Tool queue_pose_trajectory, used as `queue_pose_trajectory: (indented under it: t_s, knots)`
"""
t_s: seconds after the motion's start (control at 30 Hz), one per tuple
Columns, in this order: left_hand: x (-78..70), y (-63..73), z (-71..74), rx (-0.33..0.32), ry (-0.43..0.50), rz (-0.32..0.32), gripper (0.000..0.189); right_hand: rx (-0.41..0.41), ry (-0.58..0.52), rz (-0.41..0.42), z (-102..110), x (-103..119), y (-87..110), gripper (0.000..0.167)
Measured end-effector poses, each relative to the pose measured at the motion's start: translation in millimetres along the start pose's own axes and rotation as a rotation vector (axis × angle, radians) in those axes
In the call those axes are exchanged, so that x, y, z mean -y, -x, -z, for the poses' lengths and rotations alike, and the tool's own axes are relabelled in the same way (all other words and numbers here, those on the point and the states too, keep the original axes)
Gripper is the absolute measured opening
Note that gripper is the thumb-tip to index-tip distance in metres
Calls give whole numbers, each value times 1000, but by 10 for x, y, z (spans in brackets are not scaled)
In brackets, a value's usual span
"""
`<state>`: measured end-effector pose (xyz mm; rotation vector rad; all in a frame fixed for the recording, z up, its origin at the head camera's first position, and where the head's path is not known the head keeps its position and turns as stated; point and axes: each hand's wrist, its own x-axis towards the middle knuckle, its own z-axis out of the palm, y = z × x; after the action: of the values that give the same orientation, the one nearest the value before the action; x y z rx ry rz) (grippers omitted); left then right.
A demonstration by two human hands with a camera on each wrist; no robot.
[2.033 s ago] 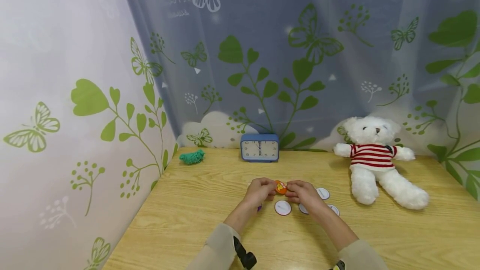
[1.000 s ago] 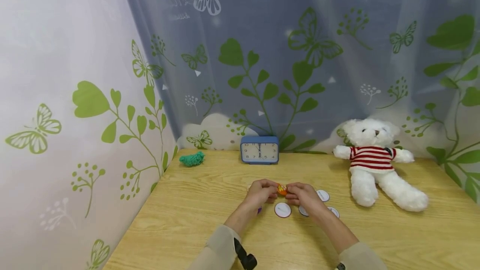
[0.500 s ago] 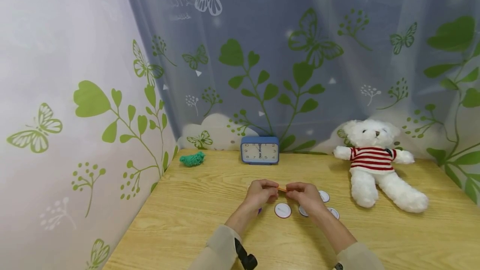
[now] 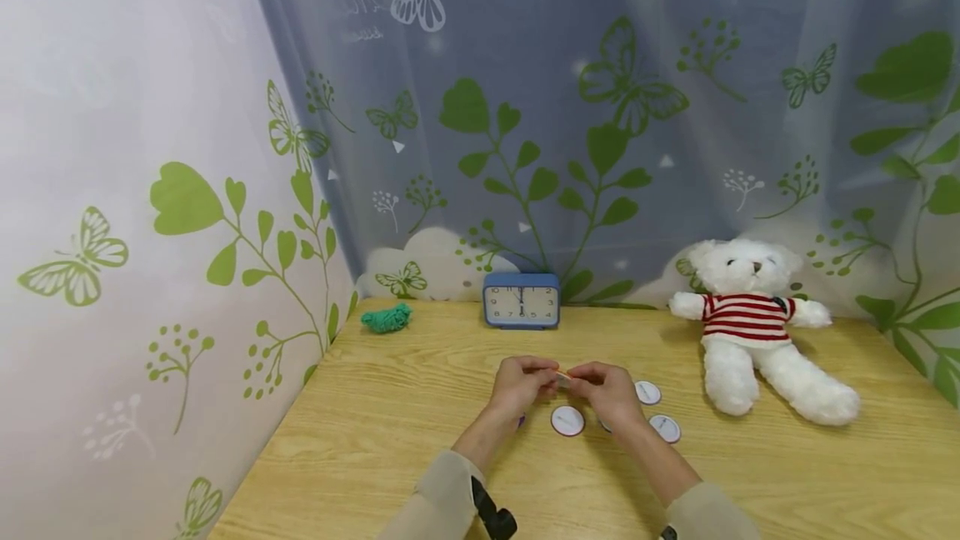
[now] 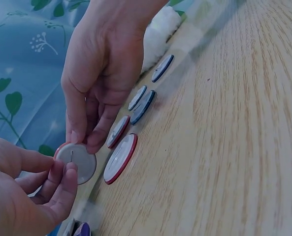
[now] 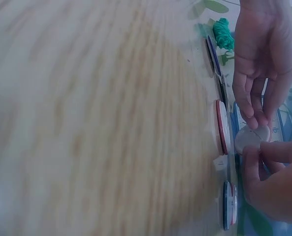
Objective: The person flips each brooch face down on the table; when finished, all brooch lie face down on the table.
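Between my two hands, raised off the table, is a round pin-back button badge with an orange rim. My left hand pinches one edge with thumb and fingers, and my right hand pinches the other. In the left wrist view its white back with a thin metal pin is visible. Below the hands a red-rimmed badge lies white back up. More badges lie beside my right forearm, partly covered by it in the head view. A purple-edged badge sits by my left hand, mostly hidden.
A blue clock stands at the back of the wooden table. Green cord lies at the back left. A white teddy bear in a striped shirt sits at the right, before a printed curtain.
The badge has turned in my hands: its orange printed face showed earlier, then its edge, and now its white back. Both hands stay at nearly the same spot.
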<state>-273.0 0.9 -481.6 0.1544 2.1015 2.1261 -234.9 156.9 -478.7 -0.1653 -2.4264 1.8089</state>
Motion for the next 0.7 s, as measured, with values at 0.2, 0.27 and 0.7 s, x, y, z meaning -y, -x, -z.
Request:
queue_pose_trajectory:
  t_s: [0.2,0.27,0.7]
  knots:
    - [-1,11,-3,-10,16,-16,14,-42,3,10,-5,1,-20,10]
    - [1,15,-1,-10,6,-22,14,-54,1,6,-6,-3,-28,9]
    - [88,-9,36,-17,-69,-47,25,-54,-144,-37,-28,-11,-55,14]
